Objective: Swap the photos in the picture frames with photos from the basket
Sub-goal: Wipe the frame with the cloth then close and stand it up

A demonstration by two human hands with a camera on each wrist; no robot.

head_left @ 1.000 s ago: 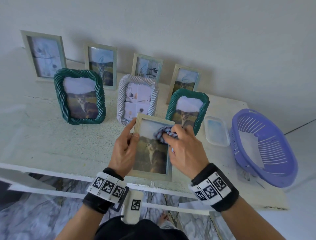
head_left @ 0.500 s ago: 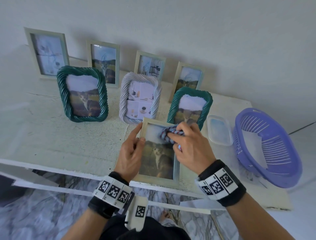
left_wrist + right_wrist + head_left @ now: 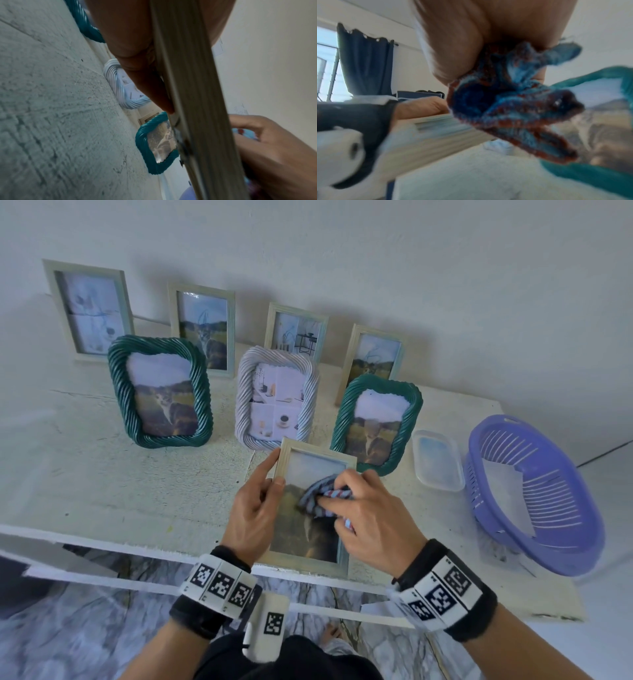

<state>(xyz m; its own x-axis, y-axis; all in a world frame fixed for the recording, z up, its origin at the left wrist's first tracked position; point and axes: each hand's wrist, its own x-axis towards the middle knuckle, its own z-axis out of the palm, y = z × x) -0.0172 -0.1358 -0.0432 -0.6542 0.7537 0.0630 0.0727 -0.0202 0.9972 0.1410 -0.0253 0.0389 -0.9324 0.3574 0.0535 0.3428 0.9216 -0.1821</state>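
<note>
Two hands on one frame here, and that's where the risk is. The left hand pinches the left edge of the pale wooden frame, thumb on the front and fingers behind, holding it tilted up over the near edge of the table. The right hand has its fingers bunched round a striped cloth pressed against the glass over the photo.

My worry is that a one-sided pinch won't do much against a hard wipe; the frame could twist out of the grip, and with its lower edge hanging past the table it would likely head for the floor. Pushing toward the back is risky too, since the green twisted frame and the white twisted frame stand just behind and look easy to tip.

The purple basket sits well off to the right with a white sheet inside, next to a clear plastic container. A wide elbow swing could nudge either.
</note>
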